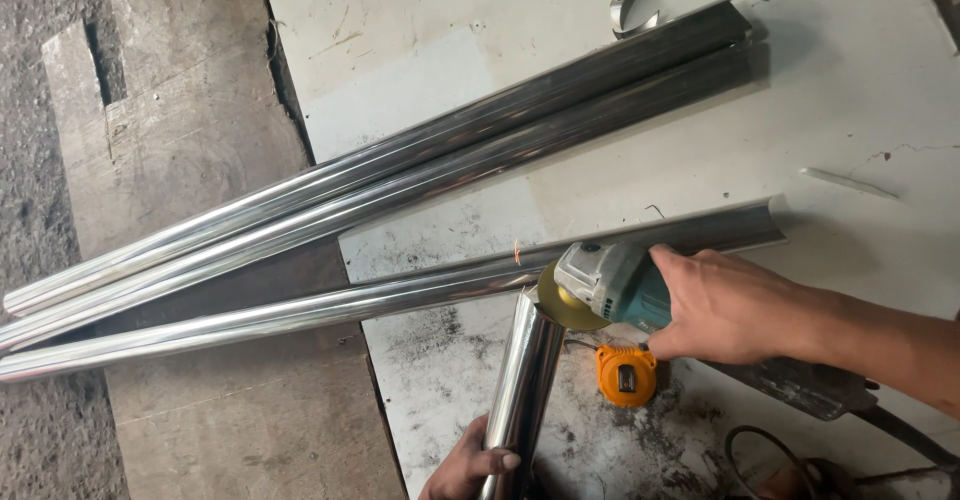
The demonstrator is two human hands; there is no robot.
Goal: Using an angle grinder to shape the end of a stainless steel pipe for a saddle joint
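**Right hand on angle grinder, left hand on steel tube**

Right hand (725,305) is clenched around the body of the green and grey angle grinder (610,285), gripping it from above with the fingers wrapped over the housing. The grinder's round disc (562,305) sits at the top end of the short polished steel tube (525,385), where that tube meets the long polished steel tube (380,300) lying across the white table (860,110). A small orange spark (517,252) shows just above the long tube, just left of the grinder.

Left hand (470,465) grasps the lower part of the short tube, thumb across its front; the tube rises from this hand up to the disc, tilted slightly right.

Relative to the grinder:
- An orange tape measure (626,374) lies on the table just below it, beside the short tube.
- Two further long polished steel tubes (400,175) lie side by side above it, touching each other, well apart from the disc, their left ends overhanging the brown wooden board (190,150).
- Curved steel offcuts (630,5) lie far above, near the upper ends of those tubes.
- A dark cable (760,445) loops below and to the right.
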